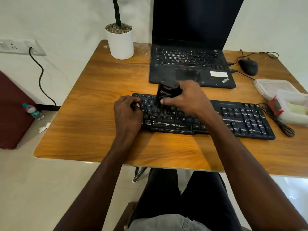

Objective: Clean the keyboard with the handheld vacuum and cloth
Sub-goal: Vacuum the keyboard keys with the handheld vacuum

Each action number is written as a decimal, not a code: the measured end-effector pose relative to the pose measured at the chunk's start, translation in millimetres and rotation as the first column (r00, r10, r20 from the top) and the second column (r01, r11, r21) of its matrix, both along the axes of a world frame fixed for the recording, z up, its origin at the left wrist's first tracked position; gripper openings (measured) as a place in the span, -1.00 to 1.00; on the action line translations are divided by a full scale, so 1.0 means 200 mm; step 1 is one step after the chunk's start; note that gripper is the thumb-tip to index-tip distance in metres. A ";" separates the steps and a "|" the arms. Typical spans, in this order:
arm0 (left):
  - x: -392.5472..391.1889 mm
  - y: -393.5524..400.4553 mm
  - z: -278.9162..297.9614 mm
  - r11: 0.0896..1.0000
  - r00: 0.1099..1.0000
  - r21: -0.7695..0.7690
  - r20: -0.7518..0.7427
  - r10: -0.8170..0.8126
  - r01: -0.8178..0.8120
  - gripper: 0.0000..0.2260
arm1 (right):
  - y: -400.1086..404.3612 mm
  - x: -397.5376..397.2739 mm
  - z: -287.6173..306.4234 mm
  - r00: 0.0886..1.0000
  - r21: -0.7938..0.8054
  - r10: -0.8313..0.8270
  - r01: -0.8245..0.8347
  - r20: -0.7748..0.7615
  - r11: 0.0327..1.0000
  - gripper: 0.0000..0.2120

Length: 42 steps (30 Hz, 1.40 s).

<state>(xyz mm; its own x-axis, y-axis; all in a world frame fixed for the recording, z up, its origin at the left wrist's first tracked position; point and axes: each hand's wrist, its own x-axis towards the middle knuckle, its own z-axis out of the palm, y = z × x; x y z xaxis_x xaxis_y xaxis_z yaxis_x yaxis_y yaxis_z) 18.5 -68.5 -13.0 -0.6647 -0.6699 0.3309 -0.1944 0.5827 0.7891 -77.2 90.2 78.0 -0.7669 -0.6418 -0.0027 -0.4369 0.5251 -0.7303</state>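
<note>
Pinning the keyboard (208,117) at its nine o'clock end, the left hand (127,112) has its fingers curled onto the keys; the right hand (185,97) is clamped round the upright black handheld vacuum (164,94), nozzle on the letter rows. Press too hard and a keycap could pop loose, I'd say. Black, glossy, white-lettered, mid-counter (100,139), laptop (191,67) at twelve.

Wooden worktop (93,114) with rounded corners is carrying everything. Black keyboard (233,119) is lying across the middle, near the front half. Open black laptop (191,64) is sitting just behind it. White plant pot (120,42) is standing at the back left, beside the laptop. Black mouse (248,66) is resting at the back right, its cable trailing. Clear plastic containers (283,95) are sitting at the right edge, a coiled black cable (281,124) lying beside the keyboard's right end.
</note>
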 end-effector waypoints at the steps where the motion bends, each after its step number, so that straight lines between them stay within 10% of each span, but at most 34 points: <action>1: 0.00 -0.01 0.00 0.995 1.000 0.095 -0.020 0.009 -0.007 -0.77 | -0.01 0.01 0.00 0.993 0.032 0.088 -0.090 0.078 0.995 -0.76; 6: 0.00 -0.03 -0.01 0.919 0.997 0.393 -0.051 0.055 -0.030 -0.76 | -0.06 -0.06 0.00 0.992 -0.055 -0.123 0.122 -0.030 0.991 -0.70; 10: 0.00 -0.04 0.00 0.890 0.996 0.456 -0.065 0.064 -0.027 -0.74 | -0.10 -0.02 0.01 0.971 0.047 0.176 -0.186 0.163 0.981 -0.78; 14: 0.00 -0.03 0.00 0.855 0.994 0.518 -0.076 0.080 -0.029 -0.73 | -0.14 -0.04 -0.01 0.996 -0.032 -0.083 0.082 -0.029 0.996 -0.68; 19: 0.02 -0.04 0.03 0.788 0.987 0.616 -0.124 0.106 -0.007 -0.70 | -0.19 0.03 -0.01 0.985 0.008 0.134 -0.136 0.106 0.991 -0.67; 22: 0.02 -0.05 0.03 0.751 0.984 0.661 -0.126 0.129 -0.013 -0.67 | -0.19 -0.03 0.01 0.990 -0.050 -0.101 0.097 -0.097 0.994 -0.63; 27: 0.03 -0.06 0.05 0.700 0.976 0.714 -0.155 0.150 0.005 -0.68 | -0.22 0.02 -0.04 0.968 -0.030 0.099 -0.094 0.230 0.995 -0.72; 31: 0.02 -0.07 0.06 0.700 0.970 0.714 -0.171 0.175 -0.001 -0.70 | -0.26 -0.03 -0.03 0.985 -0.080 -0.114 0.104 -0.131 0.991 -0.67; 42: 0.02 -0.07 0.08 0.706 0.977 0.707 -0.118 0.177 -0.042 -0.83 | -0.26 -0.05 -0.06 0.972 -0.121 0.038 -0.010 0.231 0.993 -0.72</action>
